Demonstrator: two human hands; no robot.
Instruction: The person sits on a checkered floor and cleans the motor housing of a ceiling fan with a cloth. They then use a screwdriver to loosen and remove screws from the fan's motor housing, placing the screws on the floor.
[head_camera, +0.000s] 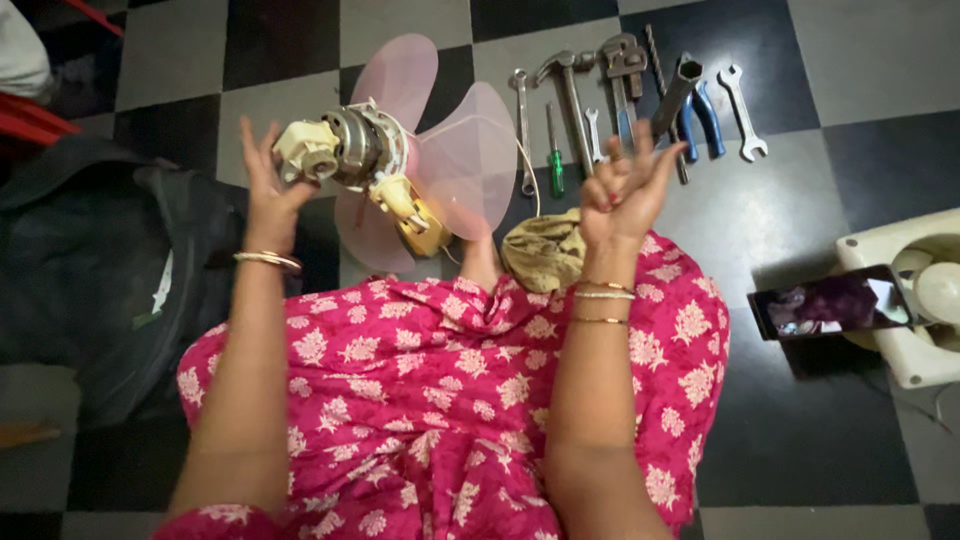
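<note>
My left hand (265, 185) holds up a fan motor (345, 150) by its cream rear housing, with pale pink translucent blades (465, 160) fixed to its front. A yellow part hangs below the motor. My right hand (620, 185) is raised beside the blades, fingers spread and curled, with nothing in it. Both wrists wear bangles. My lap is covered by pink floral cloth (440, 400).
Hand tools lie in a row on the chequered floor: spanners (742, 100), a hammer (568, 90), a pipe wrench (622, 70), a green screwdriver (556, 165), blue-handled pliers (705, 115). A tan rag (545, 250) lies near my knee. A phone (830, 305) leans on a cream fan base (915, 300). A dark bag (90, 260) sits left.
</note>
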